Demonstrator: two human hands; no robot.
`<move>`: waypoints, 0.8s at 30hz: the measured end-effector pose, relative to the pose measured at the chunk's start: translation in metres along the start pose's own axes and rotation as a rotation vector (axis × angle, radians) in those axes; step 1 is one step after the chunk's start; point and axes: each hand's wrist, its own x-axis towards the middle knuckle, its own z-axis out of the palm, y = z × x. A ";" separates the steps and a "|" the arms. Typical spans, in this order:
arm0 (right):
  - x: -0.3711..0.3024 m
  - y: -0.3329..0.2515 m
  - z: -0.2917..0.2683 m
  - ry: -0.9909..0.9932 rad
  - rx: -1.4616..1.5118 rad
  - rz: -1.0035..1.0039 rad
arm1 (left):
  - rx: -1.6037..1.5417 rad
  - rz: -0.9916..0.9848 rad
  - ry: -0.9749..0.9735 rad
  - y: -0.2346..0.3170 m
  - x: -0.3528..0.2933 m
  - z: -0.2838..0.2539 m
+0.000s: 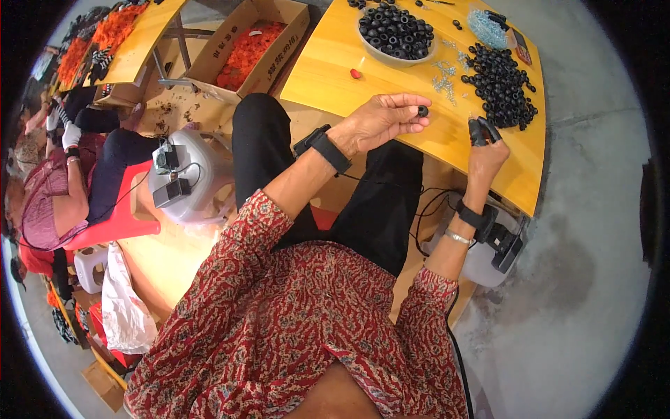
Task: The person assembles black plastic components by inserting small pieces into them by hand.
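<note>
So the black bead (423, 111) is right of centre in the upper half of the frame, pinched between the thumb and fingertips of the left hand (380, 124). It's small, roundish and dark with a bit of shine, and looks the same sort as the loose pile of black beads (501, 87) at upper right. You can see holes in plenty of the pile ones, but the held one's too tiny to tell which way its hole points, and the fingers cover part of it anyway.

The right hand (488, 155) is just below that pile, fingers bent, with black covers (477, 133) on a couple of fingertips. Can't tell if it's pinching something small or just has its tips close together.

Also on the yellow table (324, 84): a pale bowl (399, 60) heaped with more black beads up top, scattered clear bits (444, 80) between bowl and pile (too small to make out their shape), and a little red piece (355, 73) further left. The table's far edge gets cut off at the top of the frame. Over at far left, a seated co-worker (59, 185) is warped and partly lost in the dark rim.
</note>
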 end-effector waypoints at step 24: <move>-0.059 -0.059 0.003 -0.257 0.283 -0.206 | -0.143 -0.010 0.005 -0.006 -0.012 0.018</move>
